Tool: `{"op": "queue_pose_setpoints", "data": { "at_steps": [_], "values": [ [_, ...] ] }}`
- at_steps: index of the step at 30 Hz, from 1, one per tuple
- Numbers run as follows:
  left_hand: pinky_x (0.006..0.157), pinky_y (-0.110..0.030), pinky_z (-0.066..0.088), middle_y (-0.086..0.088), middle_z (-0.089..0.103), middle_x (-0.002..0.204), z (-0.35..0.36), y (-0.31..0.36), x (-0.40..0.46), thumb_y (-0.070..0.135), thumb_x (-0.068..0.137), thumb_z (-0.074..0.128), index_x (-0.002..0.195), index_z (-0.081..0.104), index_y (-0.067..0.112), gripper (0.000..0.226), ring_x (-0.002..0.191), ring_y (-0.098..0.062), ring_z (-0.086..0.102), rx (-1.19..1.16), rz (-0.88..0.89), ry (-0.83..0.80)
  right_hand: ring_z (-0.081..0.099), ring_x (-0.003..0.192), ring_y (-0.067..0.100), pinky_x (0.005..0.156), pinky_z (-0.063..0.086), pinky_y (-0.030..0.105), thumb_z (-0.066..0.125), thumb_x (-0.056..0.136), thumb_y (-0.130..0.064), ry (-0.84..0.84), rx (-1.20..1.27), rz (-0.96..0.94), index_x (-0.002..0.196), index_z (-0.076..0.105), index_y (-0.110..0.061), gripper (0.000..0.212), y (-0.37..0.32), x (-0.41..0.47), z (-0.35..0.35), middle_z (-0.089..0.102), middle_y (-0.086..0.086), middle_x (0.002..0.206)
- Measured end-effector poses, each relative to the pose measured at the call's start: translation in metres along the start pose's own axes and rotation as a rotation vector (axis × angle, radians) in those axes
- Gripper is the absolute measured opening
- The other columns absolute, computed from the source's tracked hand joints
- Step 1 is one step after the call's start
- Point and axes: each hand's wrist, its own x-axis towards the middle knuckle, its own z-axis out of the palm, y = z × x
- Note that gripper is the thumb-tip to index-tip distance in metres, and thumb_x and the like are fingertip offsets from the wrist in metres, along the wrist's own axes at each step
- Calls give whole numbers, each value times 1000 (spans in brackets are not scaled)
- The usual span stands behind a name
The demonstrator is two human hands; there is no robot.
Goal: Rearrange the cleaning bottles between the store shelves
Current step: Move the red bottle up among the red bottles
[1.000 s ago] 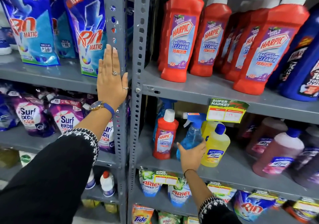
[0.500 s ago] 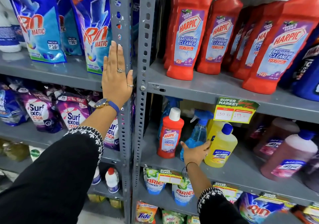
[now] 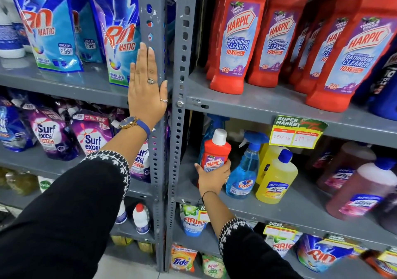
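My right hand [image 3: 211,180] wrapped round small red Harpic bottle [image 3: 216,153], upright on middle shelf [image 3: 300,205] beside blue Colin sprayer [image 3: 245,171]; left hand [image 3: 147,89] flat, fingers together, on shelf post [image 3: 153,20]; move upstairs to big Harpics [image 3: 234,42] not begun, I judge

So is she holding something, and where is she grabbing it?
Yes. Her right hand wraps the small red Harpic bottle around its lower body, below the white cap. Her left hand holds nothing; it lies flat against the shelf post.

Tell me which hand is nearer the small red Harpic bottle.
Right. The right hand is wrapped around the small red Harpic bottle; the left hand rests flat on the shelf upright, up and left.
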Motion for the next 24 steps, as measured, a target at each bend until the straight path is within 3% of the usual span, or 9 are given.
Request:
{"op": "queue_pose_setpoints", "data": {
  "at_steps": [5, 11, 15, 18, 22, 24],
  "values": [
    [117, -29, -1, -23, 19, 153, 0, 0, 0, 20, 94, 43, 147, 16, -2, 64, 142, -28, 14, 3, 3, 1, 44, 121, 39, 99, 43, 54, 90, 57, -30, 14, -58, 35, 141, 20, -10, 111, 7, 12, 8, 43, 21, 132],
    [117, -28, -1, -23, 19, 152, -1, 1, 0, 19, 93, 44, 147, 17, -3, 64, 142, -28, 14, 2, 8, 5, 50, 111, 36, 95, 46, 48, 88, 58, -19, -46, -49, -83, 132, 29, -5, 96, 13, 17, -2, 50, 19, 119],
    [116, -29, -2, -23, 17, 153, -2, 1, 0, 20, 94, 43, 147, 15, -2, 63, 142, -27, 13, -8, 10, -8, 55, 102, 24, 87, 51, 37, 88, 55, -23, -121, 50, -193, 127, 34, -17, 90, 3, 1, -13, 53, 8, 115],
    [116, -29, -2, -22, 16, 153, -3, 1, 0, 20, 95, 42, 147, 14, -2, 63, 143, -29, 13, -9, 6, -18, 53, 98, 11, 85, 46, 24, 88, 55, -26, -175, 134, -289, 123, 34, -29, 87, -19, -11, -25, 51, -6, 110],
    [117, -31, -1, -21, 12, 154, -4, 2, -1, 20, 95, 40, 148, 12, 0, 64, 143, -29, 11, -12, 3, -38, 56, 103, 8, 91, 48, 29, 86, 54, -33, -203, 259, -355, 125, 34, -28, 88, -56, -29, -47, 55, -7, 114],
    [117, -32, -1, -21, 12, 155, -4, 2, -1, 21, 95, 39, 148, 10, 0, 64, 143, -29, 10, -15, 5, -38, 58, 100, 2, 89, 49, 25, 86, 53, -34, -185, 311, -396, 118, 35, -36, 82, -75, -37, -60, 58, -8, 111]
  ]
}}
